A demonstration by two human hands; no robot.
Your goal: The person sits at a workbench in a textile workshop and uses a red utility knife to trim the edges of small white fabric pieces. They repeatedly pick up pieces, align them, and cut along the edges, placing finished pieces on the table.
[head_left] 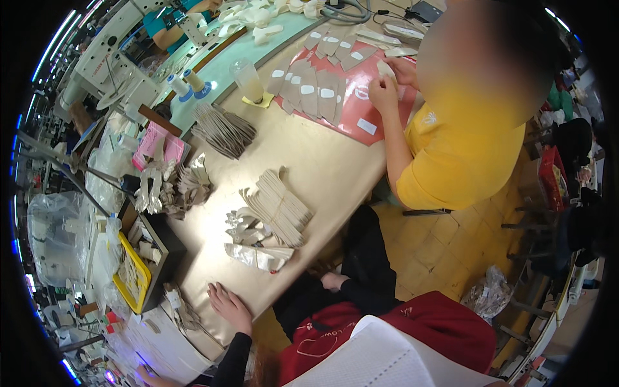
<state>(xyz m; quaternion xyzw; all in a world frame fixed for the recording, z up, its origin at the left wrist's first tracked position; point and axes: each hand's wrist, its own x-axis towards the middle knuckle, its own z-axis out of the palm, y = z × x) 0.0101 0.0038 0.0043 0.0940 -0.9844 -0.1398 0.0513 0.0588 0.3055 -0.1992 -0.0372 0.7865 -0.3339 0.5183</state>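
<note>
My left hand [230, 308] lies flat on the beige table covering [329, 145] near its front edge, fingers stretched out, holding nothing. Up and to its right are silvery strips [261, 257] and a tied stack of beige fabric strips [277, 205]. A small bundle of strips [180, 309] lies to its left. My right hand [333, 282] rests low by my black-clad lap, beside the table edge; its fingers are partly hidden, so its grip does not show.
A co-worker in yellow [461, 158] handles a small pale piece over a red sheet [365, 106] bearing labelled grey pieces. A grey bundle [224, 131], a clear cup [247, 80], thread cones [193, 80], a yellow-rimmed tray [133, 295] and a sewing machine [100, 68] stand around.
</note>
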